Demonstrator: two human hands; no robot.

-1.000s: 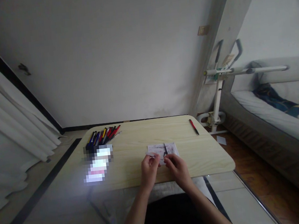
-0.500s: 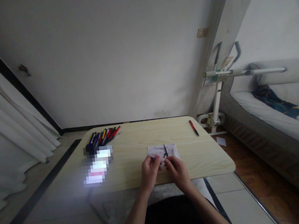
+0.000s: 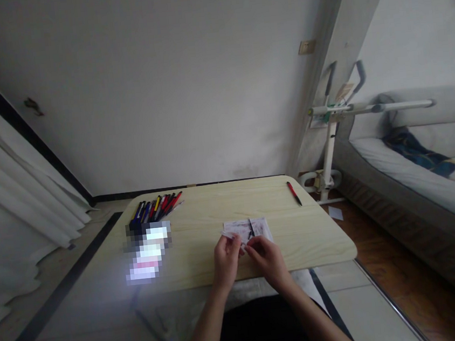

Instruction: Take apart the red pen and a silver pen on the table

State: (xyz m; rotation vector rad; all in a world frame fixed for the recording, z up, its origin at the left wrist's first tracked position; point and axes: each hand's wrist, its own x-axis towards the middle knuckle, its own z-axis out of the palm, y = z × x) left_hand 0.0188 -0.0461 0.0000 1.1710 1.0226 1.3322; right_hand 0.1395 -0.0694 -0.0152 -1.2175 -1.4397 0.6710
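Note:
Over the near edge of a sheet of marked paper [image 3: 262, 225], both my hands work close together. My left hand [image 3: 226, 257] is closed on a slim, pale, see-through piece [image 3: 228, 234], whose upper end sticks out past the fingertips. Thumb and finger of my right hand [image 3: 268, 256] pinch at the lower end of this same piece. Its exact kind is too small to make out, and the fingers cover its middle. Just beyond the right fingertips, a thin black pen-like part [image 3: 251, 226] and a smaller dark bit lie on the paper.
Several pens and markers [image 3: 154, 208] lie in a row at the table's back left, behind a bright pixelated patch [image 3: 150, 252]. One red and black pen [image 3: 294, 193] rests at the back right of the wooden table [image 3: 203, 208]. Exercise equipment [image 3: 329, 149] and a bed stand to the right.
My right fingertips have moved left and now meet those of my left hand. More of the pale piece shows above the left fingers. The pens and paper stay in place.

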